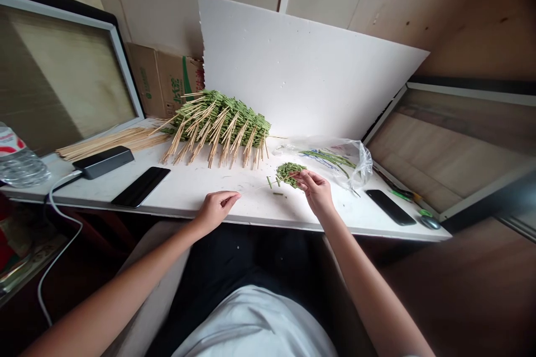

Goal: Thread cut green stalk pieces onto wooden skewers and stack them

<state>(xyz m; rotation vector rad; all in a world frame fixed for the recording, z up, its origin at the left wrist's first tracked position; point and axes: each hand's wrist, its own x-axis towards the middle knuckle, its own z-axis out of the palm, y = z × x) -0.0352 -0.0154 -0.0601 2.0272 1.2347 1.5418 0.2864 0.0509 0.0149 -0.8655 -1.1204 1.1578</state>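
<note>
My left hand (217, 209) is closed in a pinch near the table's front edge. From its fingertips a thin, faint skewer (253, 187) points right, with short green pieces (269, 182) seemingly threaded crosswise near its far end. My right hand (317, 190) pinches at the near right side of a small pile of cut green stalk pieces (288, 169); its fingers hide what they hold. One loose piece (278, 194) lies in front of the pile. Behind, a large stack of finished skewers (234, 114) packed with green stalk pieces has its bare stick ends fanned toward me.
Bare skewers (113, 142) lie left of the stack, by a dark box-shaped device (104, 162) with a white cable, a phone (141, 186) and a water bottle (19, 159). Right are a plastic bag (360, 162) with long green stalks (330, 157) and another dark phone (390, 207). A white board (301, 72) stands behind.
</note>
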